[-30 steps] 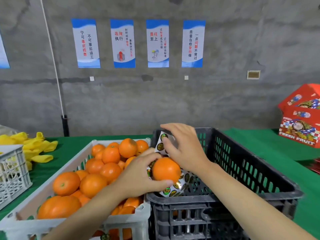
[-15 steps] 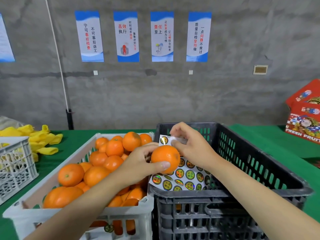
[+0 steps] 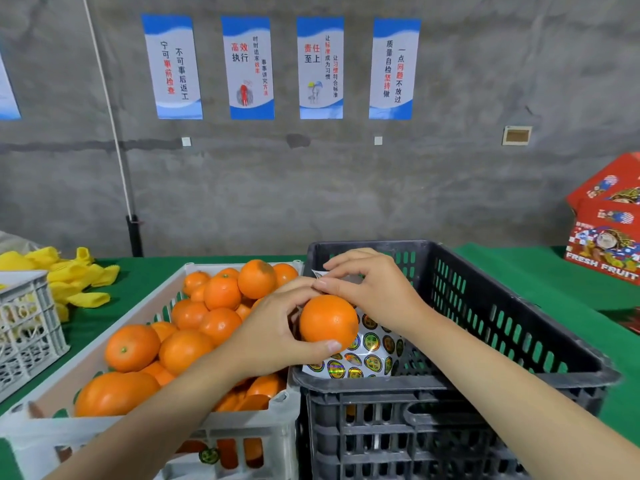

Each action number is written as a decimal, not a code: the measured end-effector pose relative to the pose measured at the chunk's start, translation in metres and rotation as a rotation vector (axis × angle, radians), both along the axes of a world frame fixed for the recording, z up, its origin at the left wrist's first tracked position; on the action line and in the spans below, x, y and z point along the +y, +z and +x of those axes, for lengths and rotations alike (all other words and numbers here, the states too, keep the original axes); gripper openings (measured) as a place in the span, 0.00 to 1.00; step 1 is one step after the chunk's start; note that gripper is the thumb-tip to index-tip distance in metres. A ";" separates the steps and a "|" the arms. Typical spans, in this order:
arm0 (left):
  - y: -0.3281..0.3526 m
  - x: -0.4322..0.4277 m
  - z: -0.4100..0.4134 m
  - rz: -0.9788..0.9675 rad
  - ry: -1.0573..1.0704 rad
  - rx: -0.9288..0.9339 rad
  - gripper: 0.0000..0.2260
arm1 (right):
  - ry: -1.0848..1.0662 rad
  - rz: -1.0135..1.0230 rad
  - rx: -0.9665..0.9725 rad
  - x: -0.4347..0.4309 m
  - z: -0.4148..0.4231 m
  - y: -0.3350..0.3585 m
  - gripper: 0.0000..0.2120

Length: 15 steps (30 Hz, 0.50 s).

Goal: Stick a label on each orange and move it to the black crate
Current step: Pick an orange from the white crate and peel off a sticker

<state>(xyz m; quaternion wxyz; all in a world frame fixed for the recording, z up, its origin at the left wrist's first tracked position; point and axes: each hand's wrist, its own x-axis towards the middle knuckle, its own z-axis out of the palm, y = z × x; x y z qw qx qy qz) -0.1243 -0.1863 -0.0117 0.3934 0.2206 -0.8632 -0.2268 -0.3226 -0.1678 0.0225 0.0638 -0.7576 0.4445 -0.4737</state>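
Note:
My left hand grips one orange over the near-left corner of the black crate. Behind the orange hangs a sheet of round shiny labels, also held up by my left hand. My right hand reaches across the sheet, its fingertips pinching at the sheet's top edge just above the orange. Whether a label is between those fingertips cannot be told. A white crate on the left is piled with several more oranges.
The crates stand side by side on a green-covered table. A second white crate and yellow foam sleeves lie at the far left. Red fruit boxes stand at the right. A grey wall with posters is behind.
The orange and label sheet have risen slightly in my left hand. My right hand's fingers moved along the sheet's top edge, closer to the orange.

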 end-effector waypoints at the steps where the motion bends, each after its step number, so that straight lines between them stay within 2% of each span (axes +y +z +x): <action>1: 0.000 0.001 -0.001 -0.014 0.010 -0.021 0.24 | -0.002 0.004 -0.006 -0.001 0.001 0.000 0.14; 6: 0.002 0.002 -0.001 -0.048 0.034 -0.037 0.25 | 0.120 0.082 -0.065 -0.005 0.000 -0.001 0.04; 15: 0.001 0.001 0.000 0.004 0.014 -0.003 0.25 | 0.192 0.169 -0.119 -0.003 -0.003 0.001 0.05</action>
